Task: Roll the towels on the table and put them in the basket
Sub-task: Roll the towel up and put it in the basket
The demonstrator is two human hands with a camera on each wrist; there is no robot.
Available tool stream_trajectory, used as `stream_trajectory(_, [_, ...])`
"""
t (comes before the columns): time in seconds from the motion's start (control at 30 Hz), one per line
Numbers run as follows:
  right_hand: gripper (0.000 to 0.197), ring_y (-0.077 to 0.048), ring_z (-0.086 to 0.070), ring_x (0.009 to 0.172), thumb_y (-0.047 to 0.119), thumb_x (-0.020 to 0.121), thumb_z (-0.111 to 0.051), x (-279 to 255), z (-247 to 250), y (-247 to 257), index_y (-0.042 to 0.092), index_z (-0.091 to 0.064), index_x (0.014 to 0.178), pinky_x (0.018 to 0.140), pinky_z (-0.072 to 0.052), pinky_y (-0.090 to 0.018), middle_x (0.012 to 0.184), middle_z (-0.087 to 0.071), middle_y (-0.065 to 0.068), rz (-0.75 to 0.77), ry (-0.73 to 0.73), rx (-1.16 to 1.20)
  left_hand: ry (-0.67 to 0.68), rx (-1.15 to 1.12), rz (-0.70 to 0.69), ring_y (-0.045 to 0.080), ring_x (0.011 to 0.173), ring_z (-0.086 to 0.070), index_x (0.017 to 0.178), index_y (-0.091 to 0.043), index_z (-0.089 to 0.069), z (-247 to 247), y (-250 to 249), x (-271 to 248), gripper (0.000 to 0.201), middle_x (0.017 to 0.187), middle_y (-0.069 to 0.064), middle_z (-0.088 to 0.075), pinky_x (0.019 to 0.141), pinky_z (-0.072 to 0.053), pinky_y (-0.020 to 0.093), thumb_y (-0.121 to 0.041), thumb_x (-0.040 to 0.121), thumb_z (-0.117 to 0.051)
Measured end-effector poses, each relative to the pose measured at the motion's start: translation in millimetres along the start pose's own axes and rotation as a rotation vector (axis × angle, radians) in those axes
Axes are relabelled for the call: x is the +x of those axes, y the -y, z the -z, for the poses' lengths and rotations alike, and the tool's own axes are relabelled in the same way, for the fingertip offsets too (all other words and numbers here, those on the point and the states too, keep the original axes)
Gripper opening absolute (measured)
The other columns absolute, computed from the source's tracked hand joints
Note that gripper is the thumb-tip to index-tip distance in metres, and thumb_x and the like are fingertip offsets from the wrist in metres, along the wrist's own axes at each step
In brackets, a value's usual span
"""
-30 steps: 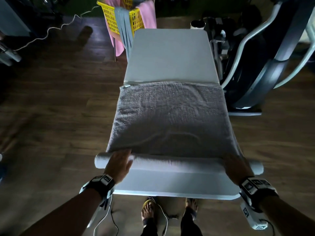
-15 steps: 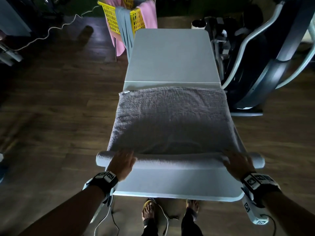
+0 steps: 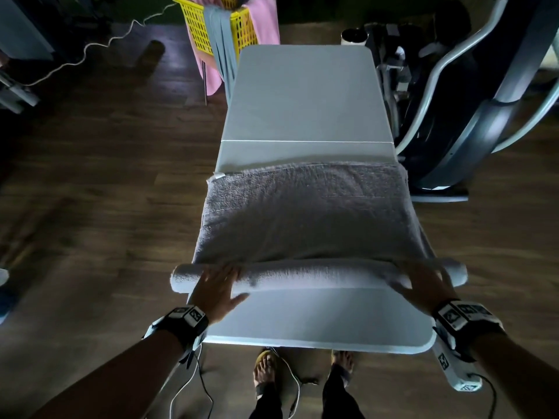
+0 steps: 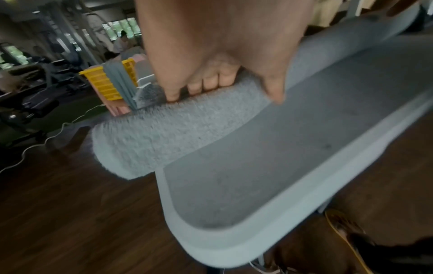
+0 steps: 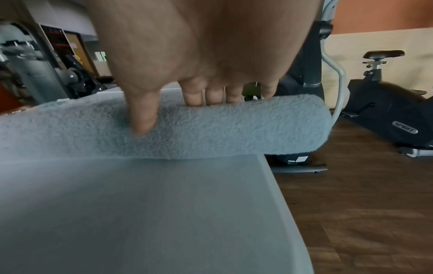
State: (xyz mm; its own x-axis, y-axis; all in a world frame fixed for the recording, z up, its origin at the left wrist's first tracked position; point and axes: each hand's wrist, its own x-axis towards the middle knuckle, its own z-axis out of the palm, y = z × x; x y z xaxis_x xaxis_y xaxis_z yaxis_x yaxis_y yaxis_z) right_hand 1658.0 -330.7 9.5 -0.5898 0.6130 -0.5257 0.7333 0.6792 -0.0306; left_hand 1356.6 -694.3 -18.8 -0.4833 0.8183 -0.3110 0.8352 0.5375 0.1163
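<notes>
A grey towel [image 3: 305, 213] lies spread across the white folding table [image 3: 302, 95], and its near end is wound into a roll [image 3: 317, 275] that overhangs both table sides. My left hand [image 3: 230, 282] presses on the roll's left end with fingers spread over the top and the thumb on the near side. My right hand [image 3: 420, 278] presses the right end the same way. The left wrist view shows the fingers [image 4: 211, 83] laid over the roll [image 4: 164, 133]. In the right wrist view the thumb rests on the roll [image 5: 234, 129]. A yellow basket [image 3: 196, 28] stands beyond the table's far left corner.
Pink and grey towels [image 3: 223, 49] hang over the basket's rim. A large exercise machine [image 3: 484, 116] stands close to the table's right side, and an exercise bike [image 5: 386, 111] further right. A white cable [image 3: 90, 52] snakes over the wooden floor at left. My feet [image 3: 266, 370] are under the near edge.
The towel's far edge has drawn nearer, from the table's seam to well below it. The roll under both hands has grown thicker. Both hands stay on its ends.
</notes>
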Motion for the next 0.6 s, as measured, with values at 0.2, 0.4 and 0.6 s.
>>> stream_trajectory(0.2, [0.058,-0.016,-0.041,0.129,0.043,0.083,-0.057,-14,-22,9,0.037,-0.040,0.138,0.110,-0.024,-0.035,0.137,-0.049,0.009,0.104,-0.023,-0.141,0.046,-0.016,0.014,0.027,0.069,-0.067,0.073,-0.020,-0.063,4,3,-21,0.017,0.073,0.000,-0.067,0.065,-0.053,0.034,-0.030,0.060,-0.067])
stream_trajectory(0.4, [0.050,-0.015,-0.052,0.118,0.055,0.078,-0.052,-17,-11,22,0.042,-0.051,0.126,0.098,-0.037,-0.036,0.125,-0.059,0.012,0.176,0.057,-0.189,0.203,-0.004,0.005,0.026,0.088,-0.065,0.087,-0.016,-0.064,21,13,-22,0.028,0.089,0.005,-0.069,0.072,-0.045,0.028,-0.042,0.084,-0.054])
stream_trajectory(0.6, [0.061,-0.023,-0.034,0.136,0.052,0.088,-0.012,-17,11,15,0.036,-0.046,0.137,0.111,-0.024,-0.042,0.147,-0.041,0.003,0.078,-0.135,-0.088,0.039,-0.068,-0.028,0.037,0.093,-0.066,0.109,-0.002,-0.066,20,17,1,0.042,0.103,0.016,-0.068,0.079,-0.055,0.042,-0.031,0.088,-0.044])
